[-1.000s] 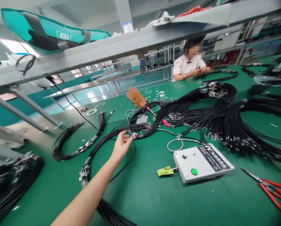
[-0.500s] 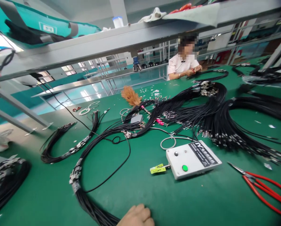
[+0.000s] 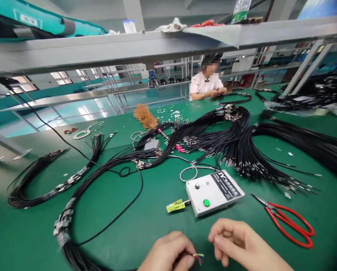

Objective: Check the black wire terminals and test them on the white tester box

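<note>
Tester box [image 3: 215, 192] behind hands, scissors [image 3: 288, 221] right, cable bundle [image 3: 100, 169] left, perhaps overlapping

Factory cable-assembly line, long green bench [image 3: 163, 226] lying under a metal shelf [image 3: 157, 45], black cable bundles [image 3: 242, 150] spreading across it, test box [image 3: 215, 192] and scissors [image 3: 287, 220] sitting nearby, another worker [image 3: 206, 84] sitting opposite.

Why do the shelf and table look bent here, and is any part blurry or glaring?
Head view: the wide lens bows the overhead shelf and green table; the edges smear, blurring the left hand and right hand. Lighting is even and shadows soft; windows at left glare bright.
</note>
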The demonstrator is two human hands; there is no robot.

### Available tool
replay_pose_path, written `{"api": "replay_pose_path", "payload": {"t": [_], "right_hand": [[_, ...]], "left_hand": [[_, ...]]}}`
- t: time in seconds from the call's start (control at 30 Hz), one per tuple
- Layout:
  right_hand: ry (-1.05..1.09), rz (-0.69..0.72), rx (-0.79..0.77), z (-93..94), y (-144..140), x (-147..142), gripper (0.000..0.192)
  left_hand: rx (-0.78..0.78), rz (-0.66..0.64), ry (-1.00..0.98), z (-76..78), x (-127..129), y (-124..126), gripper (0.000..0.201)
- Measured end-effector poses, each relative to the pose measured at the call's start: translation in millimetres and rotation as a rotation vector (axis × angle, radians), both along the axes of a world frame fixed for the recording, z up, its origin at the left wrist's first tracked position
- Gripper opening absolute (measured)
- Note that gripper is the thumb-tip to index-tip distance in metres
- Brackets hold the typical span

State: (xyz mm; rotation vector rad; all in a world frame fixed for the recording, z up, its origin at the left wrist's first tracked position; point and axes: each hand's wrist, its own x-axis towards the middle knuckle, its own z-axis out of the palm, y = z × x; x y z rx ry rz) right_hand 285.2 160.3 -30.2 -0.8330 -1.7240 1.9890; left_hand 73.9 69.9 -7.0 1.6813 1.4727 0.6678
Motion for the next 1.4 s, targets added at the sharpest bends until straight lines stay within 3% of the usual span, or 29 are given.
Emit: {"api": "replay_pose_path", "payload": {"t": [0.1, 0.2, 0.43, 0.6, 0.8, 0.93, 1.07, 1.17, 1.3, 1.4], "right_hand": [[0.027, -0.011, -0.108, -9.8, -2, -14, 0.032], [-0.007, -0.015, -0.103, -11.1, -9, -26, 0.035], [-0.064, -0.065, 0.001, 4.2, -18, -48, 0.03], [-0.017, -0.177, -0.061, -2.7, -20, -53, 0.033], [0.129, -0.096, -0.364, -11.3, -17, -60, 0.047], [0.102, -0.1, -0.377, -9.6, -19, -64, 0.048], [0.047, -0.132, -0.235, -6.5, -21, -61, 0.036], [-0.05, -0.095, -0.035, -4.4, -18, -57, 0.029], [-0.189, -0.015, 0.468, 0.1, -11, -50, 0.016], [-0.191, -0.098, 0.93, 2.7, -9, -50, 0.016]], "left_hand": [[-0.079, 0.168, -0.071, 6.4, 6, 2, 0.018], [-0.241, 0.325, -0.258, 3.0, 10, 0, 0.027], [-0.321, 0.489, -0.416, 2.7, 19, 1, 0.061], [-0.321, 0.469, -0.503, 2.3, 17, -1, 0.062], [-0.256, 0.447, -0.674, -4.7, 15, -4, 0.063], [-0.271, 0.476, -0.798, -5.4, 17, -1, 0.051], [-0.247, 0.616, -0.674, -8.9, 20, 3, 0.054], [-0.213, 0.696, -0.605, -12.2, 20, 2, 0.057], [-0.16, 0.731, -0.61, -16.6, 18, 0, 0.056], [-0.161, 0.706, -0.609, -21.6, 13, 0, 0.054]]}}
